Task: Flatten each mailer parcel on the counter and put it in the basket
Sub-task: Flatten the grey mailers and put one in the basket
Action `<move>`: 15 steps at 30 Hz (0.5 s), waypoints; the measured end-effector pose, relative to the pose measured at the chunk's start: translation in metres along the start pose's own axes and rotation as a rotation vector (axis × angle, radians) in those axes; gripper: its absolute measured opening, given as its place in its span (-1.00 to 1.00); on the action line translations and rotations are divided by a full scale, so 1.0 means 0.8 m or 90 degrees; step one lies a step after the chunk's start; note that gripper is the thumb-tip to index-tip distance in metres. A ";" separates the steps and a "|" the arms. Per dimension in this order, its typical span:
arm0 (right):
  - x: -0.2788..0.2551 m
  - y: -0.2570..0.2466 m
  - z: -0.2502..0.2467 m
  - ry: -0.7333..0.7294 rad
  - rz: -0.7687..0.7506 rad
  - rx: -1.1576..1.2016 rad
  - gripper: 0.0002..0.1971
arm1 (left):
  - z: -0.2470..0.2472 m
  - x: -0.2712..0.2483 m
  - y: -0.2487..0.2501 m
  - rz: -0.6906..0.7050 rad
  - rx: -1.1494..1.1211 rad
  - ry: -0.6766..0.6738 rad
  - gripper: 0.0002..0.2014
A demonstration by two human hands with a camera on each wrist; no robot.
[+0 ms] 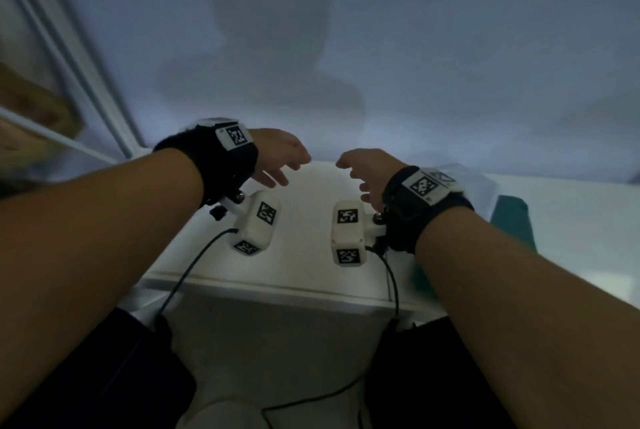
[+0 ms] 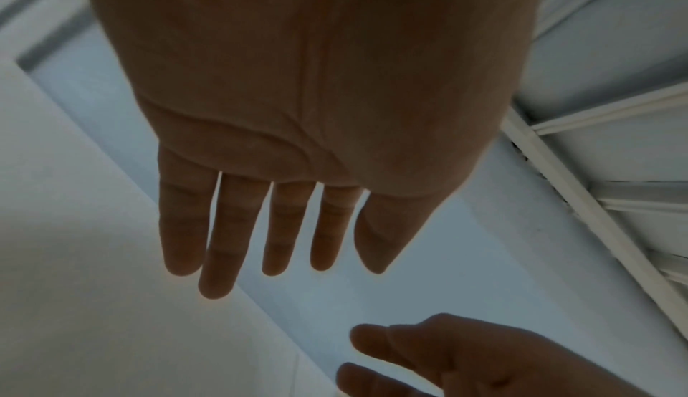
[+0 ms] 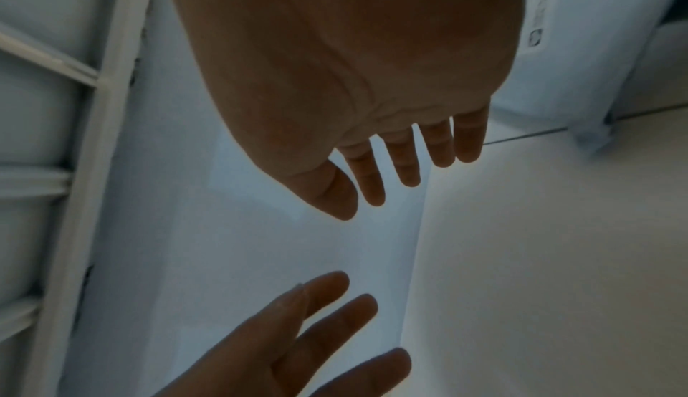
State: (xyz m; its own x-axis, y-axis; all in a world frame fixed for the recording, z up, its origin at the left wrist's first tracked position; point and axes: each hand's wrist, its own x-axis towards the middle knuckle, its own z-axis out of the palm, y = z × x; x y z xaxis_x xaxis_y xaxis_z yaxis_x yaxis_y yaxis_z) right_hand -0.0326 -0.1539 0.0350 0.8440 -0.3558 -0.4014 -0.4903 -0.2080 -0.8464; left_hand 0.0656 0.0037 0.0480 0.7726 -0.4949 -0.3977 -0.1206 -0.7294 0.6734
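Two bare forearms are seen reaching forward over a white counter (image 1: 298,255), each wrist wrapped in a black strap (image 1: 225,165) carrying white camera blocks printed with black-and-white markers. The left hand (image 1: 280,157) is held above the counter with its fingers straight and slightly spread; nothing is held in it. In the left wrist view the fingers (image 2: 219,244) are shown extended and apart, dark against a pale wall. The right hand (image 1: 363,174) is held just beside the left, apart from it, fingers loosely extended and empty; in the right wrist view its fingers (image 3: 405,156) are seen spread, with the left hand's fingers cut off at the bottom edge.

A pale mailer (image 3: 581,35) with a printed label is seen at the upper right of the right wrist view, beyond the right hand, partly hidden by the palm and cut off by the frame. In the head view only a blurred pale shape is made out behind the right wrist. A teal object (image 1: 512,221) lies right of the right forearm, mostly hidden by it; what it is cannot be told. A white rack (image 3: 100,126) stands at the left. The scene is dim and blurred.
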 end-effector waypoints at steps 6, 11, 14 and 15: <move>0.033 0.052 -0.032 0.047 0.064 0.109 -0.42 | 0.077 0.055 0.008 0.059 -0.010 -0.078 -0.73; 0.048 0.073 -0.048 0.121 0.121 0.132 -0.47 | 0.108 0.068 -0.017 0.064 -0.064 -0.095 -0.76; 0.047 0.079 -0.044 0.142 0.152 0.125 -0.47 | 0.112 0.066 -0.024 0.069 -0.028 -0.104 -0.76; 0.048 0.080 -0.045 0.143 0.150 0.125 -0.49 | 0.110 0.065 -0.025 0.078 -0.017 -0.098 -0.75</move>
State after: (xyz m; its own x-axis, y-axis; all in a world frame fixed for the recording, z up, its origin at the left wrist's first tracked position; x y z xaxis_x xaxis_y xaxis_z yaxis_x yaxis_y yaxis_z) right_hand -0.0393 -0.2136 -0.0219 0.6338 -0.5686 -0.5244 -0.5955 0.0739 -0.7999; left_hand 0.0529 -0.0492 -0.0411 0.6484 -0.6468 -0.4015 -0.1894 -0.6479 0.7378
